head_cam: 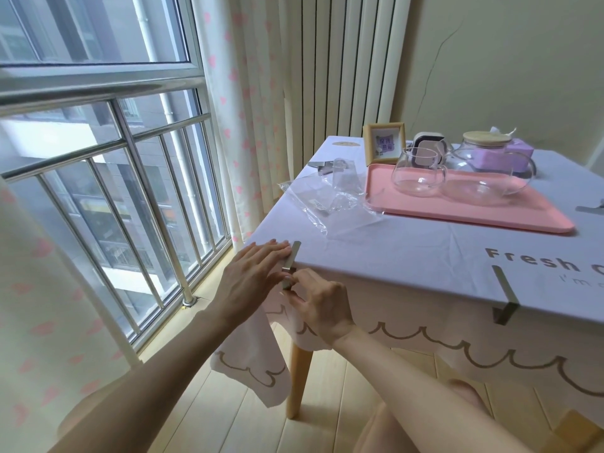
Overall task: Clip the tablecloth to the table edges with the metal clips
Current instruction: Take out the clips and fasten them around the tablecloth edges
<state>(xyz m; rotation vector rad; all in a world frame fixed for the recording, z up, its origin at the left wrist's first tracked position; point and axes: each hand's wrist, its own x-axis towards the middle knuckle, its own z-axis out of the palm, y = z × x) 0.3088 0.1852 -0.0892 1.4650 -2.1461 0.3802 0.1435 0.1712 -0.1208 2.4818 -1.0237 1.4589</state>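
Metal clip (292, 263), near-left table corner: right hand (322, 305) pinches its lower end, left hand (253, 273) lies flat, fingers together, on tablecloth (408, 246); risk: cloth bunching, clip seating crooked.

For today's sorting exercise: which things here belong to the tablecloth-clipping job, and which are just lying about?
Belong: tablecloth; metal clip being fitted; fitted clip; spare clips; left hand; right hand.

Lying about: pink tray; glass jugs; picture frame; plastic wrapper.

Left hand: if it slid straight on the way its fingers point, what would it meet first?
Most likely the metal clip at the table corner: the left hand lies flat on the tablecloth, fingertips practically touching it.
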